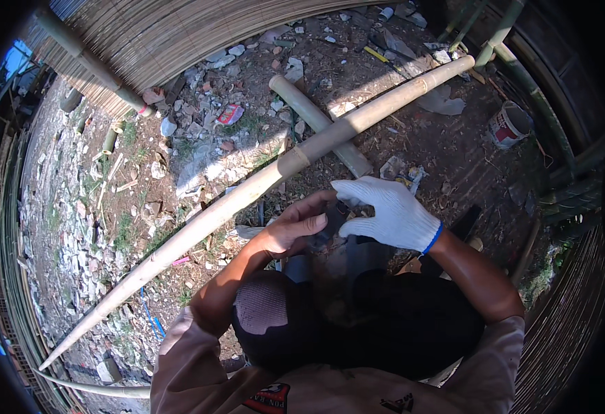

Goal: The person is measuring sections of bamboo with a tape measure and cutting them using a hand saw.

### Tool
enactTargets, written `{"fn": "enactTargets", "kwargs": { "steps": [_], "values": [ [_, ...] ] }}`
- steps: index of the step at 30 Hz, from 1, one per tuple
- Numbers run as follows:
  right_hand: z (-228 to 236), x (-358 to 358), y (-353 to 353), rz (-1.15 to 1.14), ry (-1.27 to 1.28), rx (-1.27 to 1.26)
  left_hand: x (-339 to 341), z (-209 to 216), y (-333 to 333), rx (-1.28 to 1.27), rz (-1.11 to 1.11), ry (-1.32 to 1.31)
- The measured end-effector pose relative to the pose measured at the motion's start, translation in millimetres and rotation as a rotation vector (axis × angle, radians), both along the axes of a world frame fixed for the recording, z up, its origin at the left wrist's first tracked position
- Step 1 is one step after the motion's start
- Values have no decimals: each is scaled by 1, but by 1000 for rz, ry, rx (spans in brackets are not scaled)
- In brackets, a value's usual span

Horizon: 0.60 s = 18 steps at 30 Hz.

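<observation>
My left hand [295,226] is bare, and its fingers curl around a small dark object [333,219] held in front of my body. My right hand [388,212] wears a white knit glove with a blue cuff. Its fingertips and thumb pinch the same dark object from the right. I cannot tell what the object is, because the hands cover most of it. A long pale bamboo pole [247,193] lies diagonally on the ground just beyond both hands, running from the upper right to the lower left.
A shorter bamboo piece [319,124] lies crossed under the pole. A small white and red bucket [508,125] stands at the right. A woven bamboo mat [178,34] leans at the top, and green bamboo poles [543,110] line the right. Stone rubble and litter [185,138] cover the dirt.
</observation>
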State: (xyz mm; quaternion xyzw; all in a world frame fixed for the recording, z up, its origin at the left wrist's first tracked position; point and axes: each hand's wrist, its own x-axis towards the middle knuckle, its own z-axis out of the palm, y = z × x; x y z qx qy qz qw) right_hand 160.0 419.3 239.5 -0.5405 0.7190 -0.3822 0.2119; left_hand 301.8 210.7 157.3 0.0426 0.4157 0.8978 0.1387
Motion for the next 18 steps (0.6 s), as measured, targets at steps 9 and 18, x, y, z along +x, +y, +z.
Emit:
{"fn": "enactTargets", "kwargs": {
  "steps": [9, 18],
  "values": [
    [0, -2, -1, -299, -588, 261, -6, 20, 11, -968, 399, 228],
    [-21, -3, -9, -282, -286, 127, -20, 20, 13, -1554, 438, 570]
  ]
}}
